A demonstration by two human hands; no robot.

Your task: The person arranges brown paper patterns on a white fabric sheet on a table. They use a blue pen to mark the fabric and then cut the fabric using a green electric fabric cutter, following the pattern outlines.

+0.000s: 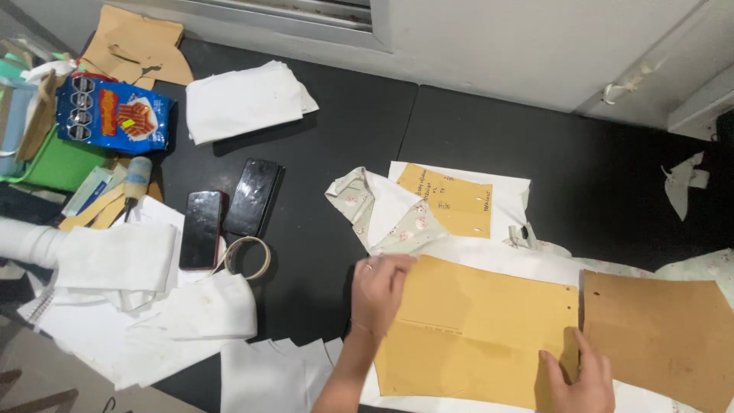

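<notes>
Left hand flat, ungripped, on upper-left edge of tan card pattern, lower centre; right hand flat, pressing its lower-right corner. Black bench beneath.

Both hands flat on a tan card pattern piece — left hand at its top-left corner, right hand at the lower right edge. White fabric underneath, black bench, two phones left.

free: bare black table beyond the paper patterns | blocked left: two phones, tape roll, white fabric pieces | blocked right: brown card pattern
</notes>
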